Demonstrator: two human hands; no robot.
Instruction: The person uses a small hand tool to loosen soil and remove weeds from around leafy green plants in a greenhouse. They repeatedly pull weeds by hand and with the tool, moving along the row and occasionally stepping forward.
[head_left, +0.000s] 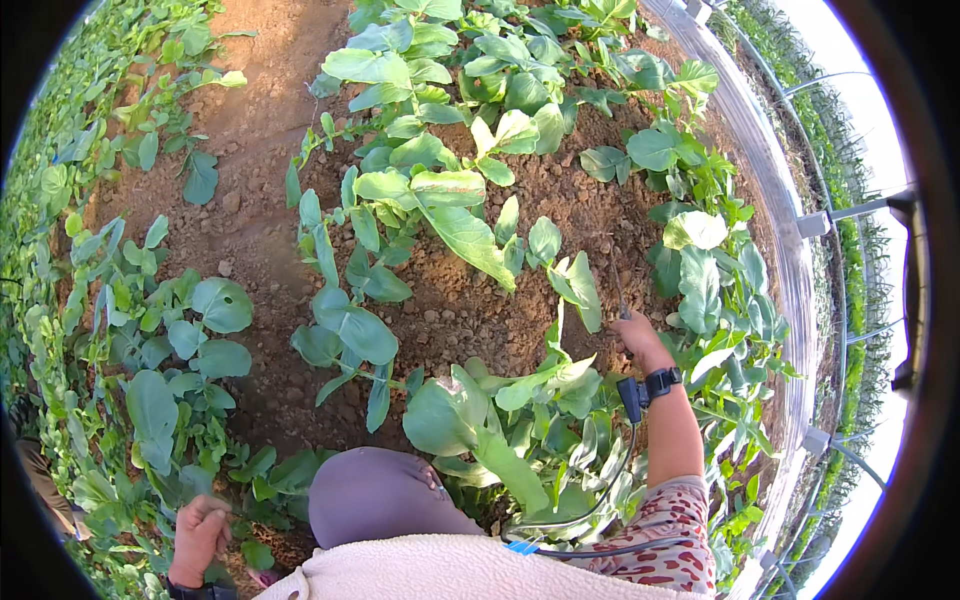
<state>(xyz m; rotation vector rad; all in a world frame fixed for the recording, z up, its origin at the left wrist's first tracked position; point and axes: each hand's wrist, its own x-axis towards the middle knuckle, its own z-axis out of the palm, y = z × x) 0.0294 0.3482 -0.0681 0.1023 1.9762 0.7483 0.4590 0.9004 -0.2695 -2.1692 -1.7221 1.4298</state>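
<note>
My right hand (636, 335) grips the handle of a thin-bladed metal hand tool (618, 281) at the right of the middle. Its far end reaches the brown soil, where its exact shape is hard to tell. Broad-leaved green plants (701, 285) stand just to the right of that hand. At the lower left is my left hand (202, 531), its fingers curled, beside low leaves; whether it holds anything is not clear. Large leaves (439, 416) lie between my knee and the bare soil (465, 322).
A dense band of plants (45, 322) runs along the left. On the right stretches a pale plastic sheet edge (784, 225) with metal pipes and clamps (814, 225). A black cable (600, 555) trails from the device at my right wrist. My knee (382, 495) is bent low among leaves.
</note>
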